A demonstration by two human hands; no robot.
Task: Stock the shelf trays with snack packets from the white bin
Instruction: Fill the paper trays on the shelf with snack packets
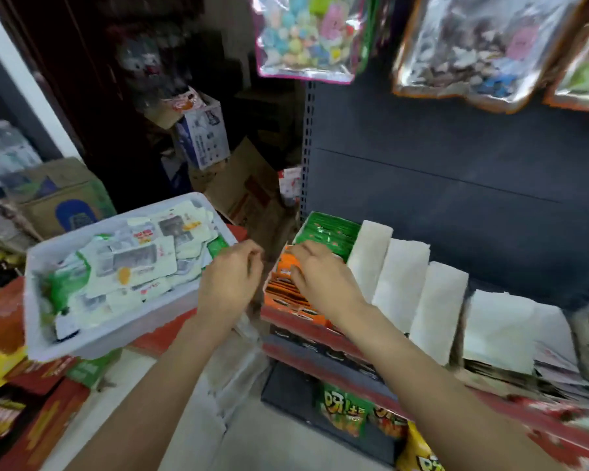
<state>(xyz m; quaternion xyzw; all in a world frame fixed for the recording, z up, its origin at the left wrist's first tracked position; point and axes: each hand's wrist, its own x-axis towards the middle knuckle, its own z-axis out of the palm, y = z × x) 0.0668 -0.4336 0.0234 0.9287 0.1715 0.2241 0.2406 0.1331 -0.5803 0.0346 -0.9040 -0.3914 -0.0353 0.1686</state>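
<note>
The white bin (92, 341) sits at the left, filled with several white and green snack packets (133, 263). On the shelf to the right stands a tray of orange packets (286, 294) with a tray of green packets (327, 232) behind it. My right hand (320, 277) rests on the orange packets, fingers curled over the top of the stack. My left hand (232, 277) hovers between the bin and the orange tray, fingers loosely curled, and nothing shows in it.
White shelf trays (405, 277) line the red-edged shelf (323, 338) to the right. Bags of toys (306, 35) hang above. Cardboard boxes (58, 195) stand behind the bin. Snack bags (344, 409) fill the lower shelf.
</note>
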